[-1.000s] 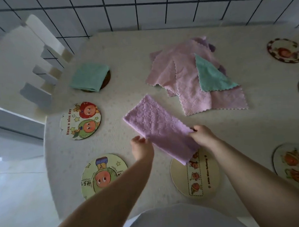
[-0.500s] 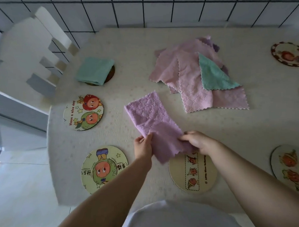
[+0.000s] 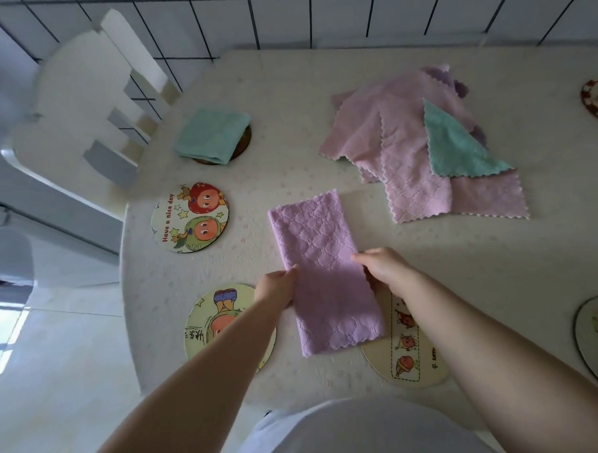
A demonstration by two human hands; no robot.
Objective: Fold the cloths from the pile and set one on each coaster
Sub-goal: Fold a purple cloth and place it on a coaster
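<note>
Left hand and right hand pinch long edges of half-folded lilac quilted cloth. Risk: uneven pull skews next fold; cloth overhangs beige fruit-print coaster.

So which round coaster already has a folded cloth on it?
The dark coaster at the far left, mostly hidden under the folded green cloth. The cartoon coasters, such as the "Have a nice day" coaster, carry no folded cloth yet.

bare table between folded green cloth and pile
</note>
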